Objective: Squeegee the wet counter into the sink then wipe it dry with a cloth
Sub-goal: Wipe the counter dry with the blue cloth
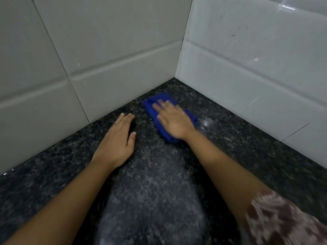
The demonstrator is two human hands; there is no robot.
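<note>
A: Tile first: the tiled walls meet in a corner ahead of us, and the dark speckled worktop runs into that corner beneath them.

B: No sink and no squeegee in our view, so we judge we are in the drying part of the job.

A: Agreed. Our two forearms reach forward over the stone. A patterned sleeve shows on the right one.

B: And the blue cloth?

A: It lies bunched on the worktop near the corner, close to the left wall. Our right hand lies flat on top of it, fingers spread, pressing down rather than pinching.

B: Our left hand holds nothing. It rests palm down on the bare stone just beside the cloth, fingers together, bracing us.

A: A glossy patch just to the right of the cloth looks wet to us.

B: Then we should keep the palm broad and the pressure even, push right into the seam where stone meets tile, and overlap each pass.

A: If the cloth gets soaked, we refold to a dry face, or we only smear the water around.
</note>
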